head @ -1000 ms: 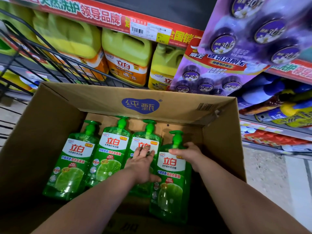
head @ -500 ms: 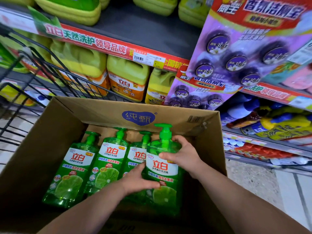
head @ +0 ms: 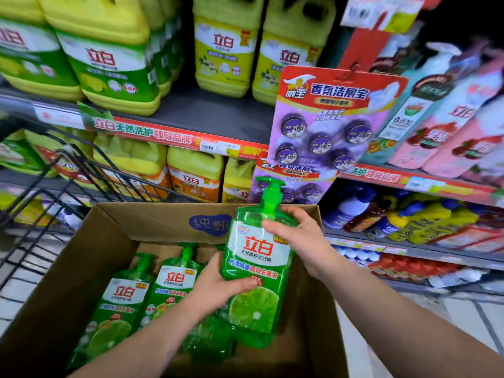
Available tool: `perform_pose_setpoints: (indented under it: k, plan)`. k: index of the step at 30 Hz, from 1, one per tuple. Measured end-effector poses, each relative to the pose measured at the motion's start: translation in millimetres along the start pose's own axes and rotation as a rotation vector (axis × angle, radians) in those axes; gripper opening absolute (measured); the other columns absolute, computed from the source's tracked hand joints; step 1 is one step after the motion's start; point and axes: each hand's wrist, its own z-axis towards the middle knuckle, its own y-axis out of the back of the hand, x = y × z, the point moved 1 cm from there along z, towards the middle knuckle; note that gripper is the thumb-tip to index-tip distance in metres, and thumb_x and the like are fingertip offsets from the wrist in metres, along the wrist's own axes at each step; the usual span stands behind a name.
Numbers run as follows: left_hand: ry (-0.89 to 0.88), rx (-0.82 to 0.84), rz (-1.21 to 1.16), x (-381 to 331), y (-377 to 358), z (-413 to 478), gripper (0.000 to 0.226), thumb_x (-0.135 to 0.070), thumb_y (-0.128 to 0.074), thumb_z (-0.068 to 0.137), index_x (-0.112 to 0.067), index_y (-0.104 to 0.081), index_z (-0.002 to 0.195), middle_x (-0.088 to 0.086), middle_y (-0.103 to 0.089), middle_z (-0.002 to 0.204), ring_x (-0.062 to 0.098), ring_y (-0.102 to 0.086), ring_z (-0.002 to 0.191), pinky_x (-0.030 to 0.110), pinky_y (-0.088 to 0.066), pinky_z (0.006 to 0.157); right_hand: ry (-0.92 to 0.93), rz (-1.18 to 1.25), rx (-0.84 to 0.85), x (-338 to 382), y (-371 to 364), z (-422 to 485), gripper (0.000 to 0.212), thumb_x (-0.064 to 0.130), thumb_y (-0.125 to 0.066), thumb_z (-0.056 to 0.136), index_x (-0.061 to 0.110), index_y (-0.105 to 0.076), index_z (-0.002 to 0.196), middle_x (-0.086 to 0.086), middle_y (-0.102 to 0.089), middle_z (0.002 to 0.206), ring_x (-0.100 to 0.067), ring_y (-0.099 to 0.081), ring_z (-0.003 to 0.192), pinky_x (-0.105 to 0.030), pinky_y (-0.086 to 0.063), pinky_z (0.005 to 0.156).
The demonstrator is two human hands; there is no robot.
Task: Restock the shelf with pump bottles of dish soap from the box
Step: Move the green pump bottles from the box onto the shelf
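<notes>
A green pump bottle of dish soap (head: 257,271) with a white label and a lime picture is lifted upright above the cardboard box (head: 90,257). My left hand (head: 215,290) grips its lower left side, thumb across the front. My right hand (head: 297,238) holds its shoulder just below the green pump. Three more green pump bottles lie in the box: one at the left (head: 120,298), one beside it (head: 171,282), and a third (head: 207,336) mostly hidden behind my left forearm and the lifted bottle.
The shelf board (head: 207,113) ahead carries large yellow detergent jugs (head: 223,50) with a bare gap between them. A hanging purple toilet-cleaner card (head: 327,126) juts out at centre right. Pink bottles (head: 447,126) fill the right shelf. A black wire cart (head: 54,173) stands left.
Both hands have raised the rightmost bottle out of the box to an upright hold. The view has tilted upward, showing the higher shelf.
</notes>
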Motion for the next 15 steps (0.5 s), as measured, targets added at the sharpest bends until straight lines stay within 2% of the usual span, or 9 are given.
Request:
perform_pose_setpoints:
  k: [3, 5, 7, 9, 10, 13, 15]
  plan:
    - [-0.064, -0.012, 0.0, -25.0, -12.7, -8.0, 0.071, -0.039, -0.087, 0.04, -0.031, -0.051, 0.1, 0.0, -0.07, 0.106, 0.015, -0.067, 0.097, 0.039, -0.053, 0.089, 0.065, 0.045, -0.029, 19.0, 18.5, -10.4, 0.043, 0.009, -0.079, 0.071, 0.014, -0.057, 0.108, 0.004, -0.069, 0.088, -0.003, -0.066, 0.063, -0.015, -0.054, 0.06]
    - [-0.119, -0.006, 0.028, -42.7, -28.0, -14.4, 0.08, -0.048, -0.083, 0.034, -0.028, -0.052, 0.105, -0.002, -0.07, 0.106, 0.015, -0.067, 0.098, 0.041, -0.052, 0.091, 0.084, 0.082, -0.057, 29.0, 37.9, -22.3, 0.044, 0.01, -0.078, 0.072, 0.013, -0.056, 0.11, -0.005, -0.07, 0.096, -0.011, -0.067, 0.071, -0.023, -0.057, 0.068]
    - [-0.165, -0.002, 0.058, -57.1, -49.2, -19.3, 0.079, -0.043, -0.086, 0.038, -0.022, -0.054, 0.107, -0.001, -0.07, 0.104, 0.012, -0.067, 0.093, 0.033, -0.054, 0.087, 0.104, 0.097, -0.097, 36.8, 61.7, -36.7, 0.047, 0.014, -0.079, 0.072, 0.015, -0.055, 0.113, -0.01, -0.069, 0.104, -0.02, -0.066, 0.083, -0.033, -0.055, 0.079]
    - [-0.217, 0.004, 0.104, -70.2, -74.3, -24.5, 0.063, -0.029, -0.09, 0.05, -0.023, -0.053, 0.1, -0.005, -0.069, 0.099, 0.001, -0.063, 0.082, 0.012, -0.051, 0.069, 0.127, 0.124, -0.144, 39.7, 89.9, -51.5, 0.047, 0.016, -0.079, 0.072, 0.016, -0.055, 0.112, -0.007, -0.07, 0.101, -0.02, -0.066, 0.084, -0.035, -0.055, 0.082]
    - [-0.25, 0.018, 0.121, -77.0, -88.3, -27.8, 0.058, -0.026, -0.09, 0.053, -0.023, -0.053, 0.098, -0.008, -0.068, 0.095, -0.004, -0.061, 0.078, 0.006, -0.047, 0.061, 0.14, 0.135, -0.172, 39.0, 106.1, -60.3, 0.046, 0.017, -0.079, 0.072, 0.016, -0.056, 0.112, -0.005, -0.07, 0.098, -0.019, -0.067, 0.083, -0.035, -0.056, 0.082]
    - [-0.308, 0.069, 0.141, -95.2, -135.6, -41.5, 0.051, -0.02, -0.089, 0.057, -0.023, -0.053, 0.094, -0.015, -0.066, 0.084, -0.011, -0.06, 0.065, 0.002, -0.042, 0.052, 0.151, 0.179, -0.264, 32.8, 157.7, -91.8, 0.048, 0.022, -0.08, 0.071, 0.017, -0.056, 0.112, -0.006, -0.07, 0.096, -0.019, -0.068, 0.08, -0.036, -0.056, 0.08]
    - [-0.33, 0.127, 0.122, -104.0, -174.5, -56.1, 0.055, -0.02, -0.091, 0.052, -0.02, -0.054, 0.094, -0.01, -0.069, 0.084, -0.006, -0.065, 0.068, 0.011, -0.051, 0.063, 0.177, 0.205, -0.322, 29.2, 195.8, -116.3, 0.047, 0.022, -0.08, 0.07, 0.017, -0.055, 0.11, -0.003, -0.07, 0.092, -0.016, -0.068, 0.077, -0.034, -0.058, 0.076]
